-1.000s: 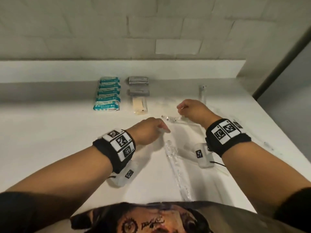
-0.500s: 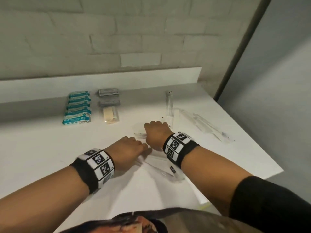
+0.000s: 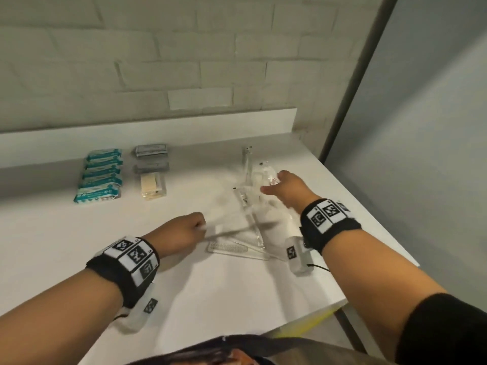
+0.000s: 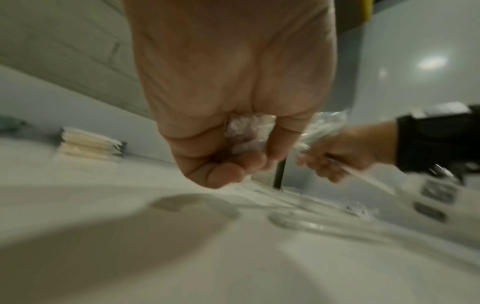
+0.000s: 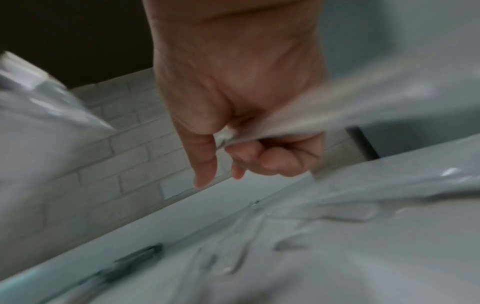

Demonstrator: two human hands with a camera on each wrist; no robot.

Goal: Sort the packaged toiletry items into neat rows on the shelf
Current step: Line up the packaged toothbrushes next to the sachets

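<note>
wipe packs [image 3: 100, 175] left of sachets [image 3: 151, 159]

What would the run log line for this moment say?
left hand: grips clear packet | right hand: grips clear packet | teal packets: rowed on shelf

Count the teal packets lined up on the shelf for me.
5 teal packets, overlapping in one column at the back left of the shelf: rearmost, second, fourth, nearest. The overlap may hide another.

your head view looks down and forward over both hands at the shelf [image 3: 79, 246]. each wrist view sits close behind its own fingers, near the surface; the left wrist view also catches your right hand [image 4: 345, 152].
</note>
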